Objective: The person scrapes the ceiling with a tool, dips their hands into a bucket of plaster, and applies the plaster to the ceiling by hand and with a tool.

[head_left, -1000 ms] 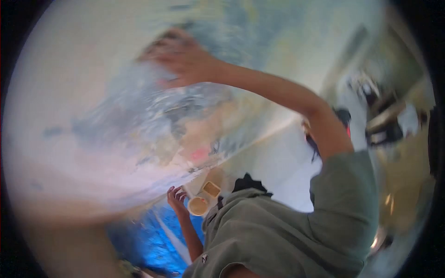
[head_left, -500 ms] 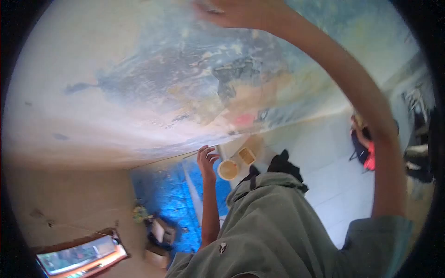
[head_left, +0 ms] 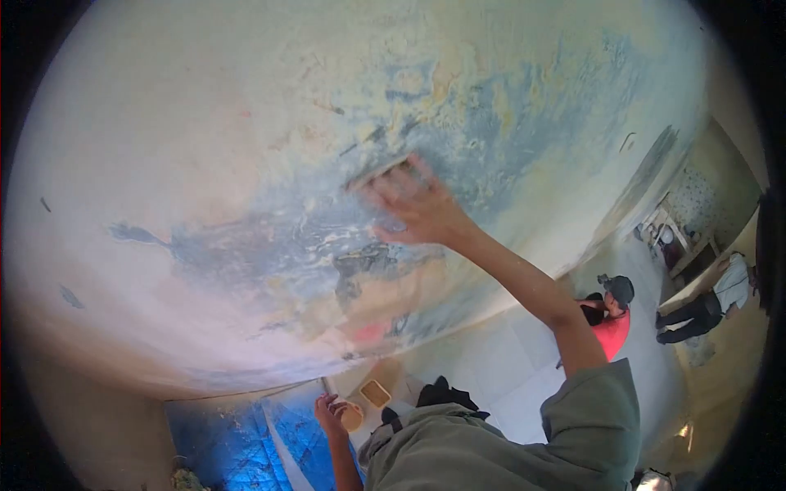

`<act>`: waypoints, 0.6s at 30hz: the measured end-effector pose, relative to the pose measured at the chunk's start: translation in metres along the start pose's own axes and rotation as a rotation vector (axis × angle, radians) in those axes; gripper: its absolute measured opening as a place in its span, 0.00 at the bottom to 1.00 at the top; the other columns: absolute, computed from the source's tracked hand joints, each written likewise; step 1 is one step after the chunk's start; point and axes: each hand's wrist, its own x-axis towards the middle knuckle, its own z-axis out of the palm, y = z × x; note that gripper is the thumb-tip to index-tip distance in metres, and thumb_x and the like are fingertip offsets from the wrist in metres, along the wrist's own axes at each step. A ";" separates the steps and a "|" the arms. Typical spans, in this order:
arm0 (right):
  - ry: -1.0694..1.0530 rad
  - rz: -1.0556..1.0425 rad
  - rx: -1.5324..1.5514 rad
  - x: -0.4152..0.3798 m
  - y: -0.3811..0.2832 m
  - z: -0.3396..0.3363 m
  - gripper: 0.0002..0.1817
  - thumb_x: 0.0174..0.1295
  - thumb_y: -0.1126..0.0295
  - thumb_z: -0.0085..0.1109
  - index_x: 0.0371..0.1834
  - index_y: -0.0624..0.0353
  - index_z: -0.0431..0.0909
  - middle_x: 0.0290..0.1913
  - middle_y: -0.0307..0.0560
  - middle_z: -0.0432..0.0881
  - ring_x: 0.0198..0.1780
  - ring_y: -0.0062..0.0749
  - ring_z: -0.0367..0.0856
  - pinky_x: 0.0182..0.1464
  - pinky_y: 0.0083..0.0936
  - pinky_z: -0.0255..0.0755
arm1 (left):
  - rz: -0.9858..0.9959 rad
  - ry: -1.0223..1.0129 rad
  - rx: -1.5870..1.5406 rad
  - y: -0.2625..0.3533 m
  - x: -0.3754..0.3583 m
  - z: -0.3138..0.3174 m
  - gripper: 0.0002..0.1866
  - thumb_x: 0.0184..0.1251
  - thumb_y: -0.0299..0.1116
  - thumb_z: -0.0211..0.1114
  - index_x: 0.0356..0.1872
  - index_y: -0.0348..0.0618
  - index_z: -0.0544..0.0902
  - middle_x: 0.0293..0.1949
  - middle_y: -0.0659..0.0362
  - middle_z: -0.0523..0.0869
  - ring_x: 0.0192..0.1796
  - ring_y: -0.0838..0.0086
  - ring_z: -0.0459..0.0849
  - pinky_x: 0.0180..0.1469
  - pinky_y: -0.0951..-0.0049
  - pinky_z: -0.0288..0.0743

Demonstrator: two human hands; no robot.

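Observation:
My right hand (head_left: 413, 203) is raised against the patchy wall (head_left: 319, 229), blurred by motion. Under its fingers is a thin, flat, straight-edged sanding pad (head_left: 378, 173), pressed to the grey-blue part of the surface; the palm hides much of it. Low in the view, my left hand (head_left: 331, 416) hangs near the foot of the wall. Its fingers are loosely bent and apart, with nothing seen in them. Just beyond it, partly covered by the hand, stands a round pale bucket (head_left: 353, 417).
A rectangular tub (head_left: 376, 394) sits on the floor near my feet. Blue sheeting (head_left: 221, 442) covers the floor at lower left. A person in red (head_left: 612, 331) is low down at right; another person (head_left: 712, 303) stands farther back, near a shelf (head_left: 675, 237).
The view has tilted up, showing more wall. My right hand has come down from the top edge to mid-view. My left hand appears lower, still beside the bucket.

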 end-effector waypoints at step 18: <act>0.157 0.285 0.021 0.007 -0.007 0.008 0.32 0.53 0.56 0.61 0.60 0.59 0.67 0.60 0.54 0.68 0.64 0.48 0.62 0.67 0.56 0.50 | 0.026 0.048 0.060 0.021 -0.018 -0.006 0.15 0.64 0.39 0.52 0.47 0.43 0.75 0.35 0.54 0.84 0.25 0.69 0.82 0.26 0.73 0.73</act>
